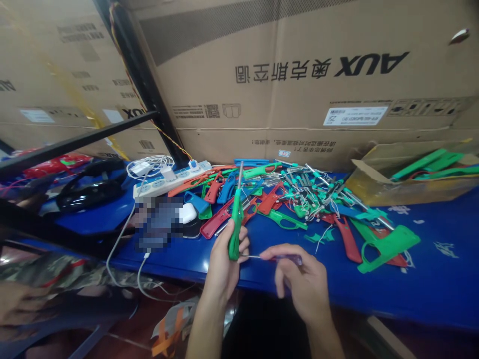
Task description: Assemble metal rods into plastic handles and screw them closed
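My left hand (224, 259) is closed round a green-handled tool (236, 214) that stands upright, its thin metal blade pointing up. My right hand (299, 279) pinches a small purple-handled screwdriver (288, 259), whose thin shaft points left and touches the lower end of the green handle. Both hands hover over the front edge of a blue table (430, 279). Behind them lies a pile of red, green and blue plastic handles and metal blades (295, 199).
A white power strip (168, 182) with plugs and cables lies at the back left, beside a white earbud case (187, 213). An open cardboard box (411, 179) holding green handles sits at the right. Large cardboard cartons (299, 75) form the back wall. A black metal frame (75, 142) crosses the left.
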`<state>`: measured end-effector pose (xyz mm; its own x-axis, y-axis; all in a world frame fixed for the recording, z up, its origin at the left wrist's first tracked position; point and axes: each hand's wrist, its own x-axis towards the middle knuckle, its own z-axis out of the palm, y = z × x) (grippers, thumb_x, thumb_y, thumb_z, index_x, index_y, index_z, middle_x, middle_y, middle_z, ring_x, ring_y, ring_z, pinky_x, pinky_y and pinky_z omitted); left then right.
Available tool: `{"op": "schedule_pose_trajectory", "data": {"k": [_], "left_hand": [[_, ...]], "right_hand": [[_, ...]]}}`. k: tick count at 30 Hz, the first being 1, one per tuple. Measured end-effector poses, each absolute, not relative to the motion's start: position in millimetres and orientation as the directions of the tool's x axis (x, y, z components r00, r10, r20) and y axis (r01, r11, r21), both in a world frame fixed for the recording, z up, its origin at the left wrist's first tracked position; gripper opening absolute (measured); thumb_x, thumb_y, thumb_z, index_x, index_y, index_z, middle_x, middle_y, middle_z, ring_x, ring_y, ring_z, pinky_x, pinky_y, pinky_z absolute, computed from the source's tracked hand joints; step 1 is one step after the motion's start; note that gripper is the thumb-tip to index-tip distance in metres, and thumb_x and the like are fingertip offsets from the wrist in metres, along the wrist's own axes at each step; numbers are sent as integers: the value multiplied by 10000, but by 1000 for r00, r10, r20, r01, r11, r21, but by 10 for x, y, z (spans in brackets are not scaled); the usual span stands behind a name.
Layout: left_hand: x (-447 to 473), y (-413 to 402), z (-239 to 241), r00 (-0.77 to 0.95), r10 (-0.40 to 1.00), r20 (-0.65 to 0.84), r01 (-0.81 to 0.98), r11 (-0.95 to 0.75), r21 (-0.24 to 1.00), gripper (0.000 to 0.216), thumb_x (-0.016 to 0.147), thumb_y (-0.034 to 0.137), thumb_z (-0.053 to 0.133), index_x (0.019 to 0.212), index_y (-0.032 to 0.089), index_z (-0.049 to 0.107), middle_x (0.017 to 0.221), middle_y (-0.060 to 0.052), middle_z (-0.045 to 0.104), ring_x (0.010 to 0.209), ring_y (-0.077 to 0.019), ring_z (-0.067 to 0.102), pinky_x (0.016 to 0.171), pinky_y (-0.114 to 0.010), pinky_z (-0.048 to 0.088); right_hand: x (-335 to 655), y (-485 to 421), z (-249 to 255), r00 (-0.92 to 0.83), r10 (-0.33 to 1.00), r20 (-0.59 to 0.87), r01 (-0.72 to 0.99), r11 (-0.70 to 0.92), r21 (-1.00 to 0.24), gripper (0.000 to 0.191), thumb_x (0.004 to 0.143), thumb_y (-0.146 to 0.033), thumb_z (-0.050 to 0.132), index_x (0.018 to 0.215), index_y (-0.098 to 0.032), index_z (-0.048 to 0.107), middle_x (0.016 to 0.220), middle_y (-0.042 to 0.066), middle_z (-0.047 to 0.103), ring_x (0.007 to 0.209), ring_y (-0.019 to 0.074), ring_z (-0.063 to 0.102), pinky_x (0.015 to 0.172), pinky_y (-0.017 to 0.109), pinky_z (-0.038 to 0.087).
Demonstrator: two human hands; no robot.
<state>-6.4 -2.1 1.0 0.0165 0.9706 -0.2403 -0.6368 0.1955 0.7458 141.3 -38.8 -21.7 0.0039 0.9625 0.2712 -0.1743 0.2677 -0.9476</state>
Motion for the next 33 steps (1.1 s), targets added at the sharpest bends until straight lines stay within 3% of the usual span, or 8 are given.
{"op": "schedule_pose_trajectory", "data": {"k": [2,5,9,14,18,22,26,33], "left_hand": [[-60,-27,9,26,972,-234,-627,198,753,523,768,594,815,828,152,543,762,32,454,552,-48,356,400,-132,264],[-55,-34,10,36,971,-238,-615,209,760,481,784,544,817,836,151,545,773,27,459,558,-50,359,402,-129,269],[-58,-36,8,39,974,-224,-628,198,753,417,812,481,802,862,152,551,778,28,461,559,-50,350,403,-129,277],[-63,-28,2,43,973,-227,-630,203,750,413,822,484,787,844,149,546,775,31,462,553,-48,348,404,-132,296],[-61,-22,6,26,970,-242,-635,203,745,428,793,484,811,824,156,538,763,36,470,538,-46,349,404,-141,285],[-52,-22,19,26,968,-251,-630,211,747,436,769,484,827,827,157,545,757,35,477,536,-48,362,409,-146,290],[-34,-30,21,12,968,-250,-614,205,762,455,762,510,831,815,157,549,753,34,474,529,-50,360,406,-150,293],[-35,-31,-18,-17,970,-241,-599,183,779,488,773,575,811,816,150,574,750,27,471,539,-59,369,408,-157,309]], "right_hand": [[1388,-372,-234,110,965,237,-126,250,-960,228,984,-392,636,918,-191,722,793,44,759,367,51,430,377,212,342],[1333,-359,-253,206,954,217,-139,248,-959,227,1012,-400,585,1098,-211,677,856,44,766,397,65,489,383,203,399],[1324,-380,-249,144,955,259,-226,287,-931,184,1033,-362,550,1096,-233,664,959,55,739,528,94,606,433,205,451],[1407,-429,-209,13,960,278,-318,268,-910,237,1038,-382,510,1038,-241,700,1226,100,692,621,99,603,493,230,463],[1414,-426,-232,56,967,247,-249,253,-935,270,1044,-395,509,1210,-256,669,1048,83,756,491,88,570,416,219,415],[1366,-406,-267,187,918,349,-141,376,-916,124,984,-297,642,1007,-222,738,890,44,772,361,56,502,370,219,409],[1319,-420,-249,183,907,379,-177,410,-895,172,1003,-277,603,934,-209,745,898,56,752,477,106,617,404,237,485],[1313,-494,-270,130,893,431,-212,450,-868,325,1075,-297,427,1301,-238,653,1029,96,769,656,174,699,535,328,588]]}}
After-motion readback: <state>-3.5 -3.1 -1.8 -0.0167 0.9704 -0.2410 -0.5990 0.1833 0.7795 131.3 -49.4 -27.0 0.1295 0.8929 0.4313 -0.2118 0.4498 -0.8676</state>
